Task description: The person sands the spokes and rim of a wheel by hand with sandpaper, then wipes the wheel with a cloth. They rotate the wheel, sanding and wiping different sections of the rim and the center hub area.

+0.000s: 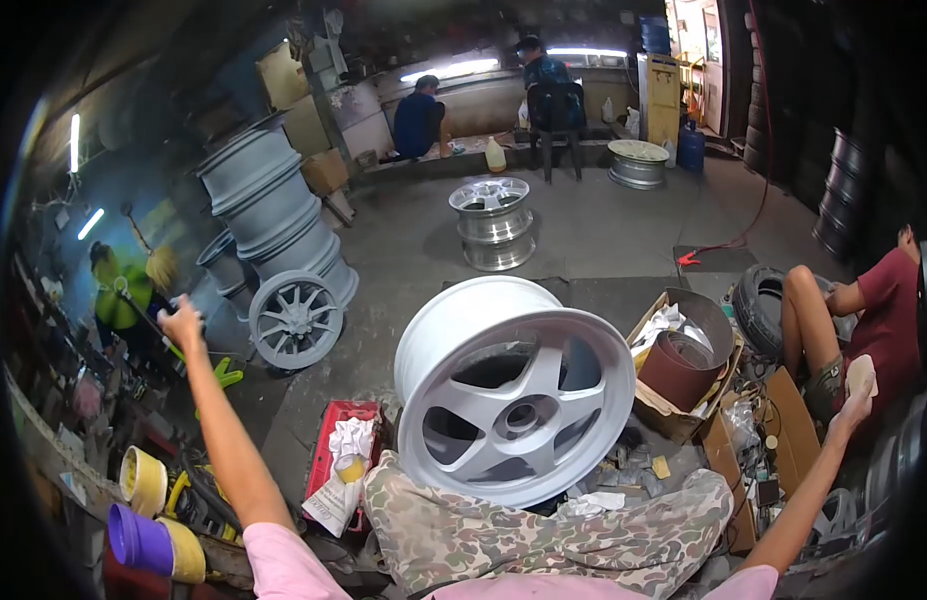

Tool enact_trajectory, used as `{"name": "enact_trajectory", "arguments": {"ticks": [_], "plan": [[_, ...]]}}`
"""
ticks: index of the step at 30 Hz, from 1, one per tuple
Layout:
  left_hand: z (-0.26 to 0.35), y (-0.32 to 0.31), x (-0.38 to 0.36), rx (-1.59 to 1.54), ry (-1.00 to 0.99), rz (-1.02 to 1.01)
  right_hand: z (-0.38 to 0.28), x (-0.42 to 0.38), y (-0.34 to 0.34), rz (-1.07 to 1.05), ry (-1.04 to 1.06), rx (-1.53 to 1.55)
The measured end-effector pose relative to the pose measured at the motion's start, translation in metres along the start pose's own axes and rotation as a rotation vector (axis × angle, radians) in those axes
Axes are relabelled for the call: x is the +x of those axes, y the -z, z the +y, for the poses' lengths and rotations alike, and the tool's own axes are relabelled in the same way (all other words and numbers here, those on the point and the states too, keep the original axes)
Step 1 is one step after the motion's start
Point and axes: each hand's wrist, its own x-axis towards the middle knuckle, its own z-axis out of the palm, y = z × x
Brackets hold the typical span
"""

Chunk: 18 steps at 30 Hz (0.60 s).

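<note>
My left hand [182,323] is stretched out far to the left, in front of a green fan [124,298]. Its fingers look loosely bent and apart, with nothing visible in them. Out to the right, my right hand [857,408] grips a flat beige pad [861,376], whose exact kind I cannot make out. Between my arms, a whitish five-spoke wheel rim [524,375] stands tilted in front of my camouflage-covered lap [544,535]. Neither hand touches the rim.
Stacked grey rims [274,205] rise at the left, and silver rims [492,225] stand ahead. A red crate [342,450] and a box with rolled brown sheet [684,365] flank the wheel. A person in a maroon shirt [889,300] sits right; others sit behind.
</note>
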Motion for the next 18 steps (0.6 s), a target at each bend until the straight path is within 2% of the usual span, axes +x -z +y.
{"name": "enact_trajectory", "arguments": {"ticks": [1,2,3,4,5,6,7,8,9,10,11,13,14,16,18], "plan": [[0.008,0.013,-0.004,0.001,-0.018,0.058,0.002,-0.006,-0.002,-0.021,0.016,-0.042],[0.003,0.016,-0.004,-0.02,-0.12,0.051,0.027,-0.004,0.002,-0.167,0.127,-0.084],[0.013,0.017,-0.023,-0.044,-0.17,-0.071,0.073,0.001,0.009,-0.201,0.133,-0.22],[0.031,0.015,-0.059,-0.067,-0.222,-0.193,0.099,-0.022,-0.01,-0.212,-0.064,-0.121],[0.046,0.01,-0.098,-0.123,-0.272,-0.307,0.133,-0.049,-0.021,-0.294,-0.062,-0.205],[0.06,0.004,-0.143,-0.176,-0.321,-0.424,0.107,-0.118,-0.048,-0.389,-0.106,-0.224],[0.082,0.001,-0.196,-0.135,-0.427,-0.506,0.134,-0.137,-0.051,-0.532,-0.157,-0.393],[0.118,0.008,-0.261,-0.142,-0.435,-0.631,0.138,-0.174,-0.061,-0.623,-0.172,-0.361],[0.139,0.017,-0.31,-0.059,-0.509,-0.775,0.125,-0.206,-0.071,-0.733,-0.062,-0.481],[0.147,0.026,-0.352,-0.061,-0.608,-0.991,0.114,-0.23,-0.074,-0.833,0.158,-0.473],[0.147,0.034,-0.389,-0.139,-0.608,-1.222,0.073,-0.249,-0.083,-0.961,0.196,-0.638],[0.135,0.05,-0.457,-0.157,-0.565,-1.622,0.078,-0.247,-0.08,-0.971,0.022,-0.701],[0.135,0.06,-0.48,-0.006,-0.536,-1.746,0.079,-0.244,-0.08,-0.951,-0.024,-0.701],[0.117,0.069,-0.511,0.086,-0.47,-1.813,0.089,-0.24,-0.072,-0.959,0.057,-0.721],[0.084,0.074,-0.531,0.25,-0.728,-1.396,0.094,-0.242,-0.065,-0.962,0.127,-0.733]]}}
